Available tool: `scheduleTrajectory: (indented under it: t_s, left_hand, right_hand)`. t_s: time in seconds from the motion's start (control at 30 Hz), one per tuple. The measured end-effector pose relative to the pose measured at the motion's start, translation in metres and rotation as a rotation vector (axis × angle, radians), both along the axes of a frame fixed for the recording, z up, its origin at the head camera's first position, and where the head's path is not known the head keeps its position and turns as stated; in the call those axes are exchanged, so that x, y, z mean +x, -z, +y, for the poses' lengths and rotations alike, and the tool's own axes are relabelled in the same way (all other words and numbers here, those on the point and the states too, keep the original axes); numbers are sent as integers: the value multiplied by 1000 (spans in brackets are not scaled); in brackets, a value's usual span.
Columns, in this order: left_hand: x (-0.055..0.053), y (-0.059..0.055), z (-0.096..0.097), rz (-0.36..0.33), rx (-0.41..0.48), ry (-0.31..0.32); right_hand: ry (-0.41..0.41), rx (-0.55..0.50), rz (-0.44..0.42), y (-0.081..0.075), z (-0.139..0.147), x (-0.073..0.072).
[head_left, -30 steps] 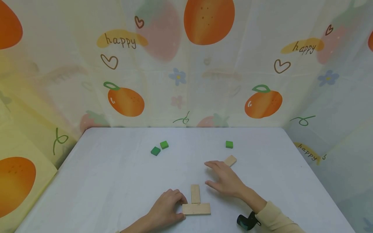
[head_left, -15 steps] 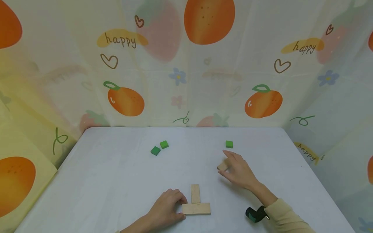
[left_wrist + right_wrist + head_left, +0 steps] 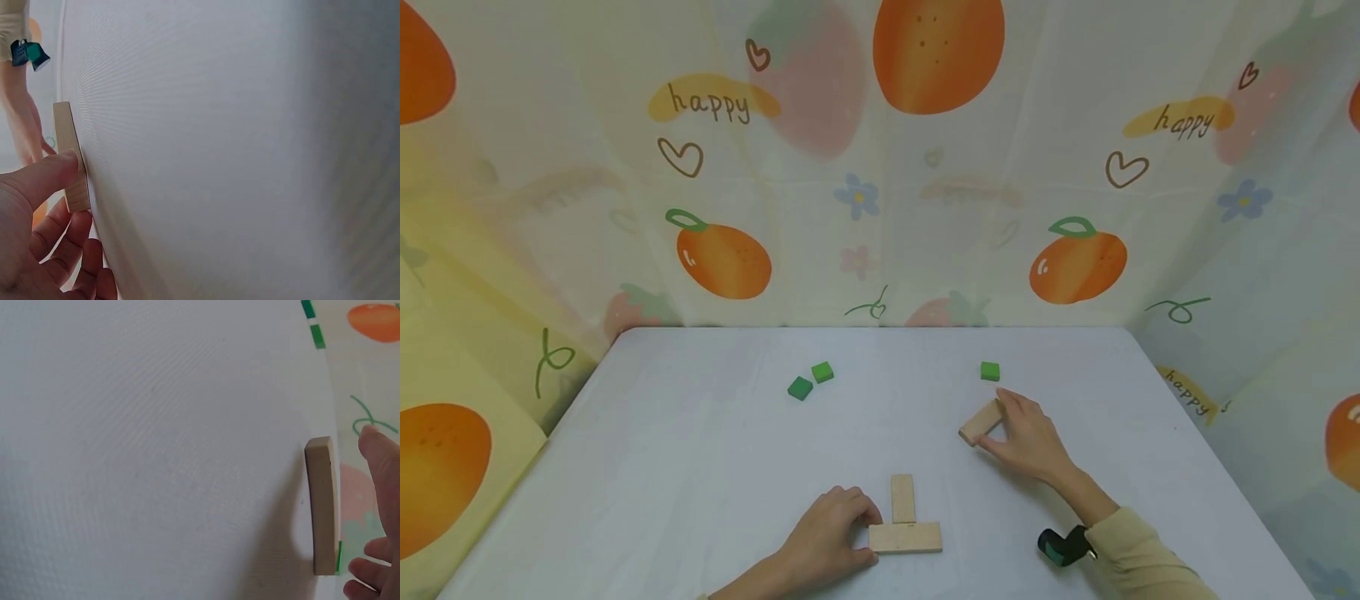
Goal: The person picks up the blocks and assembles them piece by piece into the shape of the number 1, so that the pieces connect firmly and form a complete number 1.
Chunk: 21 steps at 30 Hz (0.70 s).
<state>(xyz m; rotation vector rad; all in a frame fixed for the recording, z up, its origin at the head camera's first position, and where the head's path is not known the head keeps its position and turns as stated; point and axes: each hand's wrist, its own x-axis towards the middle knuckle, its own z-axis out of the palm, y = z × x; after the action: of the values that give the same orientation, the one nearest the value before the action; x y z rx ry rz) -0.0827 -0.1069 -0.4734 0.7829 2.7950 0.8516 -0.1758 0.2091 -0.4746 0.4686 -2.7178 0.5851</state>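
Two plain wooden blocks lie together near the table's front: a crosswise block (image 3: 917, 539) with a lengthwise block (image 3: 903, 498) meeting its far side. My left hand (image 3: 829, 537) pinches the crosswise block's left end. In the left wrist view its thumb (image 3: 53, 172) presses the block's (image 3: 67, 131) near face, the fingers behind. My right hand (image 3: 1030, 437) is spread over the right end of a third, slanted wooden block (image 3: 982, 422). In the right wrist view a gap shows between that block (image 3: 323, 506) and the thumb (image 3: 378, 453).
Two green cubes, one darker (image 3: 801, 388) and one lighter (image 3: 823, 372), lie at the back left. Another green cube (image 3: 990, 372) is just beyond my right hand. A black wrist device (image 3: 1063, 546) sits at the right sleeve. A printed curtain (image 3: 925, 250) borders the table (image 3: 700, 467).
My right hand has moved right, from left of the slanted block, across it, to its right end. That block has not visibly moved. The left hand and its block stay still.
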Motion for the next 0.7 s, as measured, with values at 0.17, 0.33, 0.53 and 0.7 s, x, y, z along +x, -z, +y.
scheduleTrajectory:
  t_s: [0.17, 0.33, 0.53, 0.7]
  left_hand:
    - [-1, 0, 3, 1, 7, 9]
    - [-4, -1, 4, 2, 14, 18]
    - [-3, -1, 6, -7, 17, 25]
    - [-1, 0, 2, -30, 6, 0]
  right_hand:
    - [50, 16, -47, 3, 4, -1]
    - [83, 25, -96, 4, 7, -1]
    - [137, 81, -148, 8, 6, 1]
    - [151, 119, -175, 11, -2, 2]
